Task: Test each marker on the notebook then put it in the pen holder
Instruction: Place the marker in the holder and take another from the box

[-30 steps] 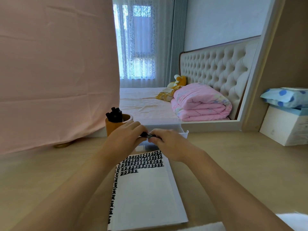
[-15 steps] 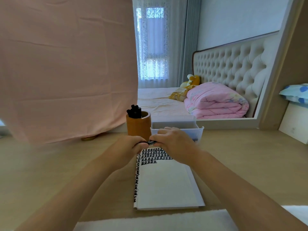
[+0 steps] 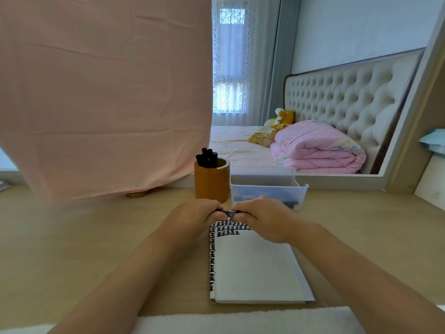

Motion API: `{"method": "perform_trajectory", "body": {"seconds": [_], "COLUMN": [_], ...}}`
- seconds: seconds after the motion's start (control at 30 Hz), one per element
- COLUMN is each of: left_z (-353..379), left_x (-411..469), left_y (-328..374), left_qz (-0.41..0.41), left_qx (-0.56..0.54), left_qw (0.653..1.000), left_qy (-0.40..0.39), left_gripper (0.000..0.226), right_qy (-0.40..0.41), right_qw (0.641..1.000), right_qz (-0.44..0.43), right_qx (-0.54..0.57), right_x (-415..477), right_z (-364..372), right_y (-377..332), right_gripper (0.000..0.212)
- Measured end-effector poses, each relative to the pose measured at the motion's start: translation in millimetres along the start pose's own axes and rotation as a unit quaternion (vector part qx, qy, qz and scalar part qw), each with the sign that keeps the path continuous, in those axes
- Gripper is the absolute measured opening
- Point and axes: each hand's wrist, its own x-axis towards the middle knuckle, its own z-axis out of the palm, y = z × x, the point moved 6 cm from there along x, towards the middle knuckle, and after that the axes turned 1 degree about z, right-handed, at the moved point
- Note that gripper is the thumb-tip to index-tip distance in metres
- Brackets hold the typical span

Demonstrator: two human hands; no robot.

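A black marker (image 3: 230, 212) lies level between my two hands above the far end of the open notebook (image 3: 252, 263). My left hand (image 3: 192, 219) grips its left end and my right hand (image 3: 263, 220) grips its right end; only a short middle stretch shows. The notebook's white page carries rows of black marks at the top and down the left edge. Behind my left hand stands the brown pen holder (image 3: 212, 183) with several black markers (image 3: 207, 158) in it.
A clear plastic bin (image 3: 268, 189) with dark markers inside stands right of the holder. A pink cloth (image 3: 103, 92) hangs at the back left. A mirror behind the desk (image 3: 84, 237) reflects a bed. A white strip runs along the near edge.
The view has swung left and down, so holder, bin and notebook now sit further right in frame. Both hands stay together on the marker above the notebook's top.
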Motion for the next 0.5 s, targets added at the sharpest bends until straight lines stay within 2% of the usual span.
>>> {"method": "perform_trajectory", "body": {"seconds": [0.07,0.17,0.27,0.5], "left_z": [-7.0,-9.8,-2.4,14.8], "left_x": [-1.4,-6.4,-10.2,-11.8], "left_y": [-0.5,-23.4,-42.3,-45.1], "left_qz": [0.012,-0.042,-0.081,-0.107], "left_qx": [0.019,-0.001,0.022,-0.005], "left_qw": [0.999,0.998,0.996,0.991], "left_qy": [0.033,0.042,0.04,0.075], "left_gripper": [0.019,0.026,0.033,0.023], "right_qy": [0.006,0.053,0.037,0.007], "right_qw": [1.0,0.998,0.999,0.995], "right_qz": [0.01,-0.003,0.025,0.071], "right_qx": [0.009,-0.031,0.004,0.063], "right_x": [-0.9,-4.1,-4.5,-2.4], "right_z": [-2.8,-11.6,-6.6,3.3], "right_y": [4.7,15.2,22.7,21.2], "right_gripper": [0.031,0.029,0.029,0.041]}}
